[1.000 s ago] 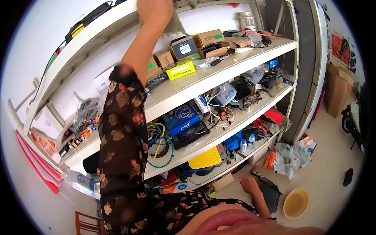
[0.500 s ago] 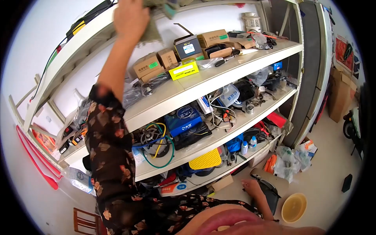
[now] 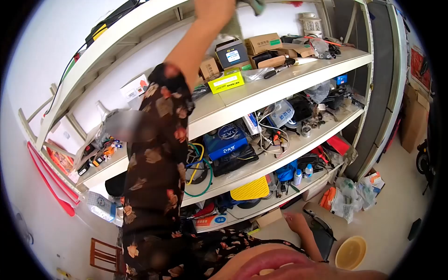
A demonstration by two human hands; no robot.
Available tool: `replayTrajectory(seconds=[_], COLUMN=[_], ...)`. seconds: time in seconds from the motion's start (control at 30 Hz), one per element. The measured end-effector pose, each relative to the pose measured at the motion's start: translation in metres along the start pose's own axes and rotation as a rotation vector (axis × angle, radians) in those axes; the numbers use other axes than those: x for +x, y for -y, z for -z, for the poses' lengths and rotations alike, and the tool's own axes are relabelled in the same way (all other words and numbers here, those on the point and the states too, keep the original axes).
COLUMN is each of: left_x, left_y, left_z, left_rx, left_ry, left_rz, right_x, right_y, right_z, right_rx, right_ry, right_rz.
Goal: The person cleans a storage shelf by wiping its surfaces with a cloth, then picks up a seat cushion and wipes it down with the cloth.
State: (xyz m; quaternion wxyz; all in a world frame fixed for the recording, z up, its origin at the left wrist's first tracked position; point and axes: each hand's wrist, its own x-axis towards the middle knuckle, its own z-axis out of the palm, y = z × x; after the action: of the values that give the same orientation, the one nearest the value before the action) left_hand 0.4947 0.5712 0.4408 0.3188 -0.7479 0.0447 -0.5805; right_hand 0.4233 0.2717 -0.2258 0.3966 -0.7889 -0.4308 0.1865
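Observation:
My left hand [image 3: 215,11] is raised at the top of the view, closed on a grey-green cloth [image 3: 232,29] that hangs below it. The hand is partly cut off by the frame edge, level with the rack's top shelf [image 3: 140,23]. Beneath the cloth, a dark grey box [image 3: 232,53] and a bright yellow-green box [image 3: 226,81] stand on the shelf below. My right hand [image 3: 296,221] is low at my side, loosely open with nothing visible in it, near a black bag-like object [image 3: 321,228].
Brown cartons [image 3: 262,43] and a white lantern [image 3: 311,24] share the upper shelf. Lower down are a blue box [image 3: 225,140], tangled cables, and a yellow plate [image 3: 250,188]. A yellow basin [image 3: 351,252] and plastic bags [image 3: 349,196] lie on the floor, right.
My left hand has moved right with the cloth along the top shelf. The view has shifted slightly, and my right hand stays low.

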Motion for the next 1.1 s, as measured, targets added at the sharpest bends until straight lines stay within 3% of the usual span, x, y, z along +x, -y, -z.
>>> replayTrajectory(seconds=[0.1,0.2,0.23,0.27,0.33,0.37,0.4,0.43,0.57,0.63,0.73,0.83,0.87,0.97,1.0,1.03,1.1], left_x=[-0.019,-0.052,-0.067,-0.082,-0.126,-0.161,-0.201,-0.236,-0.388,-0.445,-0.513,-0.541,-0.536,-0.577,-0.579,-0.582,-0.574], left_y=[0.002,-0.056,-0.069,-0.087,-0.115,-0.144,-0.156,-0.167,-0.187,-0.206,-0.215,-0.211,-0.209,-0.205,-0.209,-0.209,-0.206], left_z=[-0.037,0.008,0.019,0.041,0.072,0.111,0.129,0.141,0.181,0.205,0.254,0.300,0.310,0.334,0.341,0.344,0.350], left_rx=[-0.119,-0.410,-0.526,-0.660,-0.895,-1.001,-1.084,-1.160,-1.247,-1.266,-1.360,-1.550,-1.480,-1.475,-1.335,-1.344,-1.366], left_ry=[0.199,0.410,0.358,0.472,0.497,0.733,0.820,0.886,1.108,1.176,1.313,1.262,1.321,1.209,1.076,0.998,0.920], left_rz=[-0.085,0.016,-0.018,0.096,0.085,0.281,0.379,0.473,0.834,1.115,1.520,2.062,2.084,2.139,2.181,2.101,2.158], right_x=[-0.005,-0.004,-0.006,-0.006,0.019,0.005,-0.005,0.004,-0.001,-0.008,-0.014,-0.021,-0.021,-0.022,-0.025,-0.027,-0.027], right_y=[0.021,0.014,0.009,0.009,0.014,0.014,0.056,0.095,0.100,0.157,0.173,0.180,0.176,0.163,0.161,0.161,0.170], right_z=[0.006,0.004,-0.001,0.004,0.014,0.013,0.025,0.029,-0.027,-0.035,-0.082,-0.103,-0.106,-0.126,-0.133,-0.140,-0.141], right_rx=[0.053,0.195,0.263,0.307,0.668,0.901,0.926,0.917,1.269,1.123,0.923,1.097,1.129,1.012,1.020,1.028,1.004], right_ry=[-0.017,-0.071,-0.088,-0.088,-0.073,-0.089,-0.052,-0.152,0.084,0.095,0.143,0.288,0.273,0.344,0.326,0.308,0.307], right_rz=[0.013,0.034,0.040,0.050,-0.044,0.006,0.030,0.094,0.044,0.000,-0.078,-0.275,-0.331,-0.359,-0.384,-0.405,-0.364])
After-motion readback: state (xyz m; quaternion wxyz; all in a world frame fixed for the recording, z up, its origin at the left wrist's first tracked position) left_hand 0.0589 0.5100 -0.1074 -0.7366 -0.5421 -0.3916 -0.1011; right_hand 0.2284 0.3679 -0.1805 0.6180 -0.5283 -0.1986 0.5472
